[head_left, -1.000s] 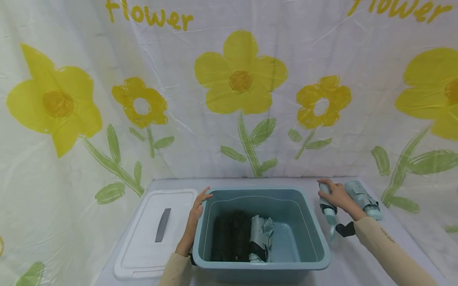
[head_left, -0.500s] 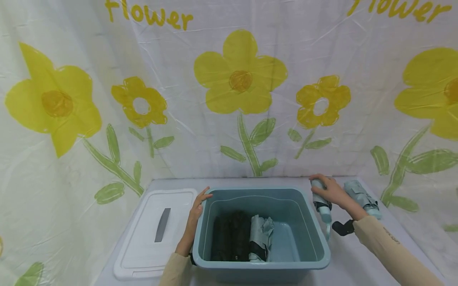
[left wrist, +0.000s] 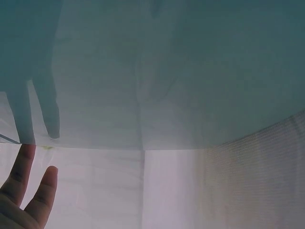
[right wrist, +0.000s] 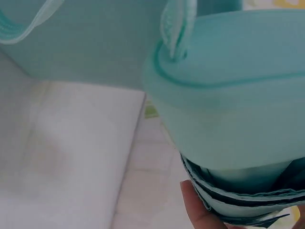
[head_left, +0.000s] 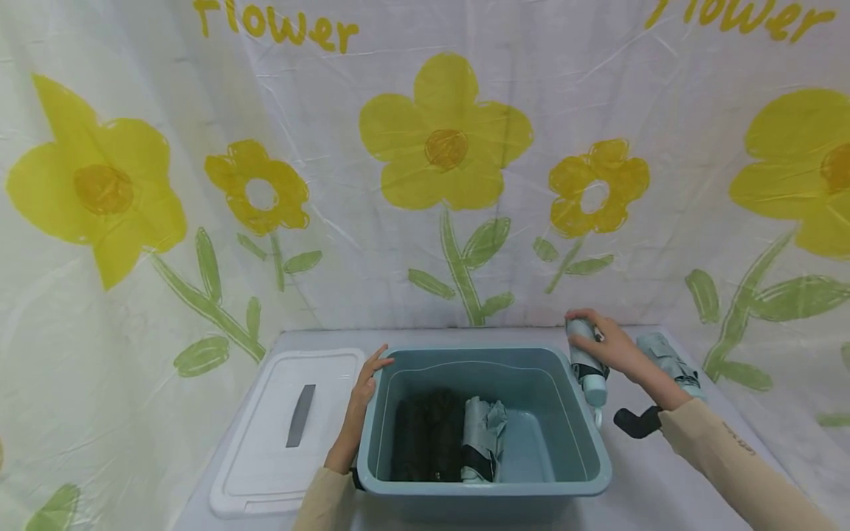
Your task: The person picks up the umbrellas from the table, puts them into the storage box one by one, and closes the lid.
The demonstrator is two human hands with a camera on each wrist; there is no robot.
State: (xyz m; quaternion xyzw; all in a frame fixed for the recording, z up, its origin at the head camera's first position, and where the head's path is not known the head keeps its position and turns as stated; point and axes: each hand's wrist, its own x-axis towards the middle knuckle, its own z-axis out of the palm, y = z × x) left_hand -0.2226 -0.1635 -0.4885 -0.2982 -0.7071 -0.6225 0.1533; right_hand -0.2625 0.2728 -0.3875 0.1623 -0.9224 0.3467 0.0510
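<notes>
right grip [head_left: 606, 343]: fingers curled round one blue umbrella [head_left: 586, 360], just beside the tub [head_left: 485, 489] rim; contact with rim, can't tell. left grip [head_left: 368, 377]: fingers extended, resting on opposite rim. second blue umbrella [head_left: 664, 354] outboard of right grip, on the tabletop [head_left: 651, 487]. between grips, in tub: third blue umbrella [head_left: 477, 442], two dark bundles [head_left: 446, 442], open room on right grip's side. one lid [head_left: 265, 442] outboard of left grip.

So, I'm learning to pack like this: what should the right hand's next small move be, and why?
Probably lift the held umbrella leftward over the tub's right rim. The right hand grips it by that rim, and bare tub floor shows right of the packed pale umbrella; the left hand rests at the opposite rim.
</notes>
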